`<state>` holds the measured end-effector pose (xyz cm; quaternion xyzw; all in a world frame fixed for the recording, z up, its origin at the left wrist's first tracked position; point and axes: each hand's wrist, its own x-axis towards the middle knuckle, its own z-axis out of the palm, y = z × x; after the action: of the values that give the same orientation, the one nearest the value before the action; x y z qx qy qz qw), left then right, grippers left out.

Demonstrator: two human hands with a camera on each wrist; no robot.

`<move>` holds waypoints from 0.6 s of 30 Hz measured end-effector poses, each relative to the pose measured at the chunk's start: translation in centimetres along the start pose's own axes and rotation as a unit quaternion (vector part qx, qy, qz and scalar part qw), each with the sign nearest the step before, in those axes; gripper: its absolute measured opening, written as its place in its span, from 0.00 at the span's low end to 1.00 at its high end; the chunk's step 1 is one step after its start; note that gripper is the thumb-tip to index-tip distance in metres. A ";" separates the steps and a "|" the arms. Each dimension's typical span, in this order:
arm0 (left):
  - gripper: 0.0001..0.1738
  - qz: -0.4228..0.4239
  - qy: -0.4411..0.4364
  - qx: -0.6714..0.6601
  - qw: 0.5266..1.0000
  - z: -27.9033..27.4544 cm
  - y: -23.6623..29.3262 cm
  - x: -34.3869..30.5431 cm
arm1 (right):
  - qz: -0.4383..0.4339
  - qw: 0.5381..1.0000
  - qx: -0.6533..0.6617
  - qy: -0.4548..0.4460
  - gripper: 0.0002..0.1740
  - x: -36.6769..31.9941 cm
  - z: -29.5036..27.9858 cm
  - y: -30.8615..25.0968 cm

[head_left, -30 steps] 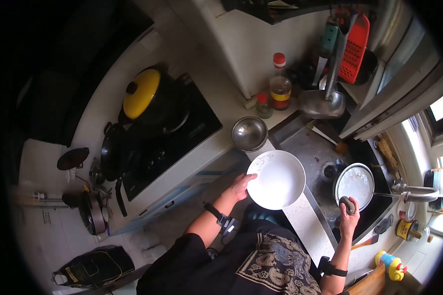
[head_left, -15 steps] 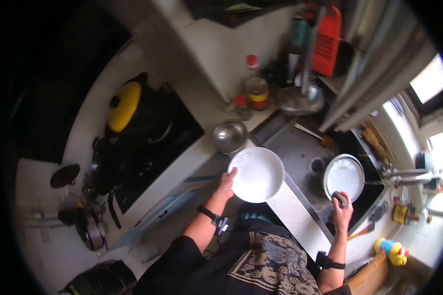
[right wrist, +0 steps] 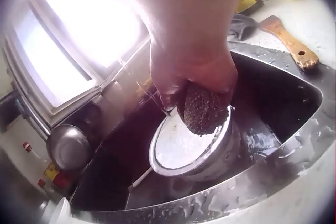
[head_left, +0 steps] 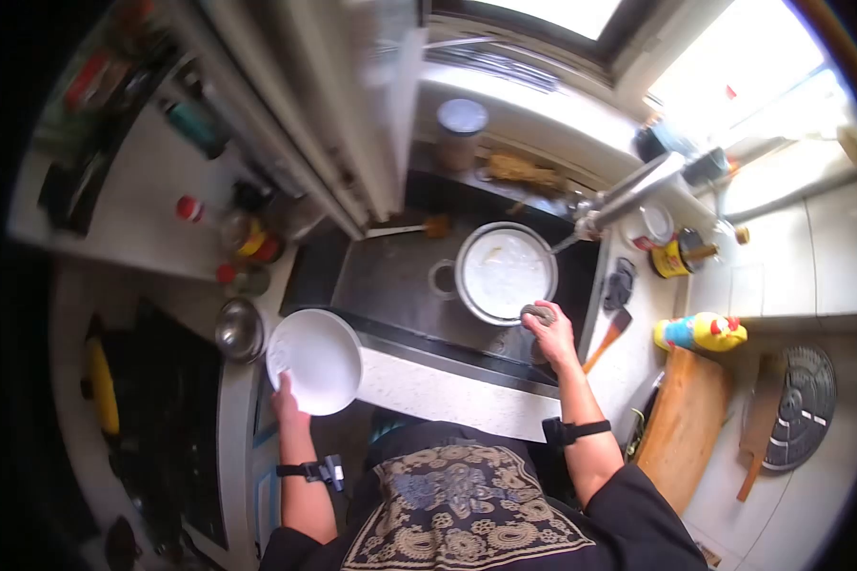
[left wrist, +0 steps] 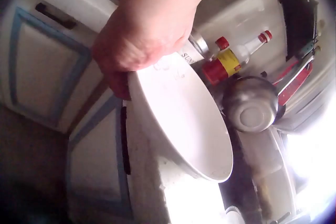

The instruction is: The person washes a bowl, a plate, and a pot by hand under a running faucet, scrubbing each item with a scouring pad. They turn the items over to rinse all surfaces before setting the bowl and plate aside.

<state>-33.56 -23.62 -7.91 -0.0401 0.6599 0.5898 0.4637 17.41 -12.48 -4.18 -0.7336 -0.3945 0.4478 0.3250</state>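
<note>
My left hand (head_left: 288,402) grips the edge of a white plate (head_left: 317,360), thumb over the rim, beside the counter's front edge. In the left wrist view, the plate (left wrist: 184,116) is tilted, with a faint pattern near the hand. My right hand (head_left: 555,336) holds a dark scrubber (head_left: 539,313) at the near rim of a bowl (head_left: 503,269). The bowl stands in the sink (head_left: 390,281) with whitish liquid inside. From the right wrist view, the bumpy scrubber (right wrist: 203,109) hangs below the curled fingers and overlaps the bowl's rim.
A faucet (head_left: 638,195) reaches over the sink, a thin stream beside the bowl. Left of the sink are a steel bowl (head_left: 240,330) and a sauce bottle (head_left: 252,238). On the right lie a wooden spatula (head_left: 611,333), a yellow bottle (head_left: 700,332) and a cutting board (head_left: 684,428).
The head view has swung right toward the window and sink. My left hand still holds the plate beside the counter; my right hand keeps the scrubber at the bowl's near rim.
</note>
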 end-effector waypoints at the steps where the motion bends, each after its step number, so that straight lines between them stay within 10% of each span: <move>1: 0.28 0.015 0.017 0.017 1.000 0.1 0.2 -0.1 | 0.032 0.999 0.021 -0.001 0.24 0.6 -0.5 0.7; 7: 0.25 -0.002 -0.027 0.102 0.994 -2.8 1.3 -0.7 | 0.054 0.998 0.004 0.044 0.25 3.6 -1.9 3.1; 9: 0.20 0.056 0.187 0.327 0.925 -1.2 2.8 -4.3 | 0.054 0.995 -0.025 0.086 0.28 4.7 -1.9 3.3; 18: 0.16 -0.013 -0.328 0.392 0.859 18.9 5.5 -14.3 | 0.056 0.995 -0.075 0.041 0.41 11.5 -1.2 3.9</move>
<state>-18.05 -13.58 7.99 0.3323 0.6457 0.2552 0.6383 22.91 -4.45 -11.61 -0.7947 -0.3714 0.4041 0.2593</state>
